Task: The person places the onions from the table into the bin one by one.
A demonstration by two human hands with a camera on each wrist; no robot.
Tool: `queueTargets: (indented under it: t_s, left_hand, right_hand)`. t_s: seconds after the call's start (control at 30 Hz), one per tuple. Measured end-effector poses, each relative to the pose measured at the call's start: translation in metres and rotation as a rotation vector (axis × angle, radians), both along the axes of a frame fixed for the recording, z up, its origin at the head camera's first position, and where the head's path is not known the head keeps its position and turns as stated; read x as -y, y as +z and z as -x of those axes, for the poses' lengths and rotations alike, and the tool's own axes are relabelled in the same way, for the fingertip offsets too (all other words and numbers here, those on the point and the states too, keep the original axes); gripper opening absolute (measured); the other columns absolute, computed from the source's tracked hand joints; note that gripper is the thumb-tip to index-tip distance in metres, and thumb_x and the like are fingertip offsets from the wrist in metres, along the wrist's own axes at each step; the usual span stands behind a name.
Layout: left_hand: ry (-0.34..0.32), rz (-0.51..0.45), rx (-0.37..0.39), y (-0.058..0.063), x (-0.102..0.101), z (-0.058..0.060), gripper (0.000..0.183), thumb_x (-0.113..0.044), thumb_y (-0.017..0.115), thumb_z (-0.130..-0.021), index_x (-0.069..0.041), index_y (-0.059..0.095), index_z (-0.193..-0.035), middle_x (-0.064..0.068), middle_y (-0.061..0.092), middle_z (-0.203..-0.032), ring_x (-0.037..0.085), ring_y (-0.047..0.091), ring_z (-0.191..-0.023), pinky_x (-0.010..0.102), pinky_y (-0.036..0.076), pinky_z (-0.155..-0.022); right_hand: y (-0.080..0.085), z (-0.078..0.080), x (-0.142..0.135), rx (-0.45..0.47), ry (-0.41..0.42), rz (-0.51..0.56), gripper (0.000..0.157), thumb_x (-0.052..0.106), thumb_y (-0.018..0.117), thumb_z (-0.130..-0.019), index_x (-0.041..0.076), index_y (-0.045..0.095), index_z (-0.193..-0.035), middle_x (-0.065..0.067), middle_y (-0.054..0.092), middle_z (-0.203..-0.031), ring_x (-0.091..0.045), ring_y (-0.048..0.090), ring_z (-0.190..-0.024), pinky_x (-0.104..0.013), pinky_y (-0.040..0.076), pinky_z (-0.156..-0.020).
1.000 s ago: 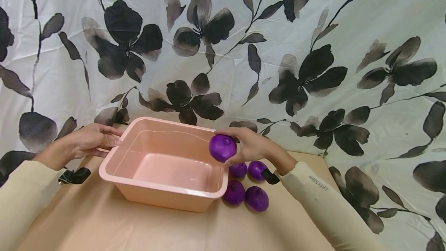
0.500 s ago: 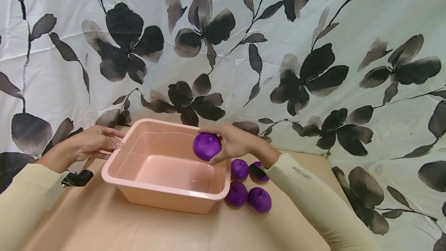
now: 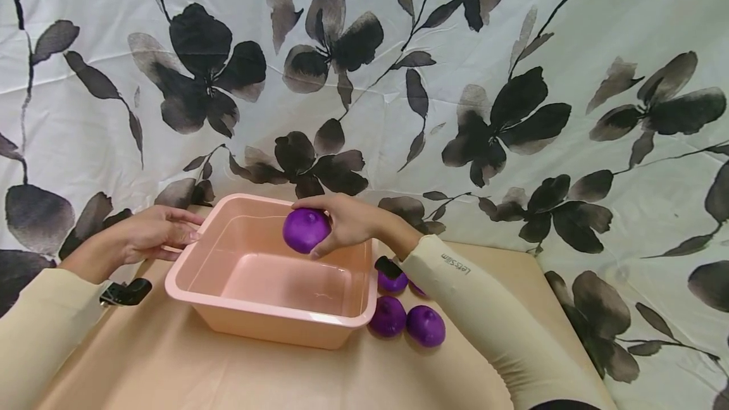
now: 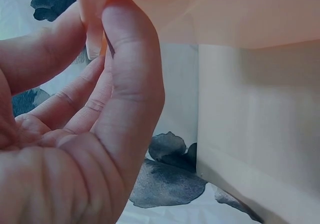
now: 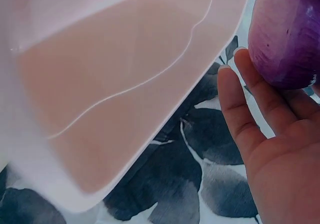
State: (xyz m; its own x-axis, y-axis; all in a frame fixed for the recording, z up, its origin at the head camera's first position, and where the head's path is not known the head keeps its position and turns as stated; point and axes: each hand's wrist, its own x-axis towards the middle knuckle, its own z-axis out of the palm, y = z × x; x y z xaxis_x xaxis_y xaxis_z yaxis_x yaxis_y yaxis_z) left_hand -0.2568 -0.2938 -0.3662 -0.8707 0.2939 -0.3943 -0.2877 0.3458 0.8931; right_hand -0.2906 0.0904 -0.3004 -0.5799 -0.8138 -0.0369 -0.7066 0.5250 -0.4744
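Observation:
A pink plastic basin (image 3: pixel 267 328) stands on the table, its inside bare. My left hand (image 3: pixel 156 233) pinches the basin's left rim between thumb and fingers; the left wrist view shows the thumb (image 4: pixel 132 59) against the rim's underside. Over the basin's opening, my right hand (image 3: pixel 350 223) holds a purple onion (image 3: pixel 306 230) by its side, above the floor of the basin. The right wrist view has the same onion (image 5: pixel 287 34) at its upper right corner, cut off by the frame. Several more purple onions (image 3: pixel 425 326) lie beside the basin's right wall, partly covered by the right forearm.
A beige cover (image 3: pixel 273 378) lies over the table. Behind it hangs a white cloth (image 3: pixel 376 125) printed with dark flowers. On each wrist sits a small black device, the left one (image 3: pixel 126 292) plainly visible.
My right hand has carried the onion leftward, from the basin's right rim to over its middle. The left hand stays at the left rim.

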Motion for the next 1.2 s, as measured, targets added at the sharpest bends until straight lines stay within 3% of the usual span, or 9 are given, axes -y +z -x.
queueTargets:
  t_s: [0.3, 0.5, 0.77, 1.2]
  left_hand:
    - [0.007, -0.005, 0.013, -0.001, 0.0, 0.0, 0.066, -0.01, 0.063, -0.102, 0.01, 0.028, -0.154, -0.008, 0.071, -0.098, 0.009, 0.072, -0.088, 0.033, 0.064, -0.08]
    - [0.013, -0.012, 0.011, -0.002, -0.002, -0.001, 0.065, -0.008, 0.062, -0.102, 0.011, 0.028, -0.154, -0.009, 0.072, -0.097, 0.008, 0.072, -0.086, 0.033, 0.063, -0.079]
    - [0.016, -0.003, 0.0, -0.001, -0.002, -0.002, 0.066, -0.009, 0.062, -0.102, 0.011, 0.028, -0.154, -0.008, 0.071, -0.098, 0.009, 0.072, -0.087, 0.033, 0.063, -0.08]
    - [0.017, -0.01, 0.003, -0.001, -0.002, -0.001, 0.068, -0.009, 0.063, -0.102, 0.011, 0.026, -0.156, -0.006, 0.071, -0.1, 0.011, 0.073, -0.09, 0.035, 0.064, -0.082]
  right_hand:
    - [-0.002, 0.007, 0.028, 0.038, 0.013, 0.003, 0.094, 0.031, 0.093, -0.075, 0.016, 0.047, -0.156, -0.007, 0.064, -0.141, -0.017, 0.065, -0.117, -0.029, 0.055, -0.098]
    - [-0.006, 0.013, 0.044, 0.005, 0.02, 0.001, 0.092, 0.033, 0.092, -0.076, 0.018, 0.048, -0.155, -0.005, 0.062, -0.142, -0.017, 0.063, -0.119, -0.028, 0.053, -0.099]
    - [-0.021, 0.02, 0.067, -0.019, 0.005, 0.007, 0.09, 0.034, 0.092, -0.076, 0.016, 0.049, -0.153, -0.006, 0.061, -0.145, -0.018, 0.059, -0.124, -0.027, 0.05, -0.101]
    - [-0.046, 0.023, 0.094, 0.034, 0.029, 0.014, 0.089, 0.031, 0.091, -0.078, 0.01, 0.047, -0.153, -0.007, 0.061, -0.141, -0.015, 0.058, -0.124, -0.021, 0.047, -0.103]
